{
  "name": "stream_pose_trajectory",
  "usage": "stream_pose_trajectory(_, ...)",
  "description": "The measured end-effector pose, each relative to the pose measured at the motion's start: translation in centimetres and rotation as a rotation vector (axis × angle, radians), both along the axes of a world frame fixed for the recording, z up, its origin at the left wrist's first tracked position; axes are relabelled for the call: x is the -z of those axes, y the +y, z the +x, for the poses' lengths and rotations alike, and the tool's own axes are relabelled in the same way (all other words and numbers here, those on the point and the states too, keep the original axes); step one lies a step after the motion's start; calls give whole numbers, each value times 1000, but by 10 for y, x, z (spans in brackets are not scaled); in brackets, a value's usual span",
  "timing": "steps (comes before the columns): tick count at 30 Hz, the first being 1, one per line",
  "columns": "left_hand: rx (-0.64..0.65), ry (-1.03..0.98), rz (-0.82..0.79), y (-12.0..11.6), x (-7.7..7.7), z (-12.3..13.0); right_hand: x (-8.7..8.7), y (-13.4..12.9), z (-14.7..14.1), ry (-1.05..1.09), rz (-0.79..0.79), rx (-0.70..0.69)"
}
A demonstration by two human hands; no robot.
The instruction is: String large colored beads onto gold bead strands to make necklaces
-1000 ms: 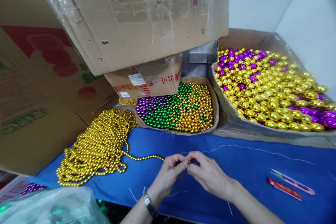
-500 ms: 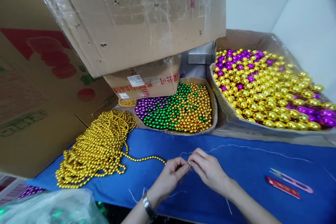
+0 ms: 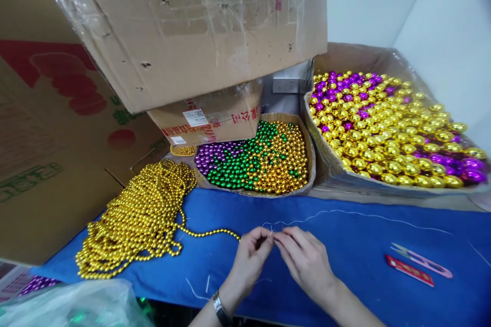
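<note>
My left hand (image 3: 248, 259) and my right hand (image 3: 305, 264) meet above the blue cloth, each closed in a pinch. A thin white thread (image 3: 337, 211) runs from the fingertips across the cloth to the right, and short ends of it stick up between the fingers. Whatever else lies in the pinch is too small to make out. From a heap of gold bead strands (image 3: 141, 214) on the left, one strand of gold beads (image 3: 210, 233) reaches to the back of my left hand, where its end is hidden.
To the right lie pink-handled scissors (image 3: 425, 261) and a red packet (image 3: 409, 270). Behind the blue cloth (image 3: 356, 250) stand a box of small mixed beads (image 3: 312, 173) and a larger box of gold and purple beads (image 3: 326, 163). Stacked cartons (image 3: 215, 36) overhang the left.
Both hands have come slightly lower and nearer, the right one turning more over the pinch. Thread ends now show above the fingertips. The whole view has shifted a little.
</note>
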State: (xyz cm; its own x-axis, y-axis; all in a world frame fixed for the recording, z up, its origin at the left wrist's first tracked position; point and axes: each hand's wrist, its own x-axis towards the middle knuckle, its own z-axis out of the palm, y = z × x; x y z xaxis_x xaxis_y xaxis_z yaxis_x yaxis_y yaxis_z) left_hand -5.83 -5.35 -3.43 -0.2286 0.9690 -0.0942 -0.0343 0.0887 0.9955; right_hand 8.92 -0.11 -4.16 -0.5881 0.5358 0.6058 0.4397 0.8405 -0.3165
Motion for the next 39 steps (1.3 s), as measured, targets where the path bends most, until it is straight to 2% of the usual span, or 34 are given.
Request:
stream_pose_trajectory(2, 12, 6, 24, 0, -1, 1, 3, -1, -2, 36, -35, 24)
stream_pose_trajectory(10, 42, 233, 170, 0, -2, 3, 9, 1, -8, 274, -469, -10)
stream_pose_trajectory(16, -23, 263, 120, 4, 4, 8, 12, 2, -15, 485, -642, 69)
stream_pose_trajectory(18, -11, 263, 86, 5, 5, 6, 5, 7, -15, 593, -750, 74)
stream_pose_trajectory(21, 1, 364, 108, 7, 3, 1, -14, 15, -13, 749, -925, 43)
stream_pose_trajectory(25, 92, 484, 192, 15, -9, -9, -38, 16, -9, 874, -1080, -37)
stream_pose_trajectory(27, 76, 515, 213, 14, -14, -18, -48, 13, -8, 916, -1142, -108)
stream_pose_trajectory(30, -21, 721, 226, -3, -14, -36, -55, 9, -4, 981, -1182, -244)
stream_pose_trajectory(32, 55, 918, 174, -24, -7, -44, -55, 9, -2, 988, -1165, -288)
stream_pose_trajectory(35, 267, 1142, 50, -59, 10, -50, -49, 10, -1, 941, -1135, -282)
stream_pose_trajectory(39, 293, 1262, -58, -84, 30, -58, -38, 9, -2, 854, -1093, -255)
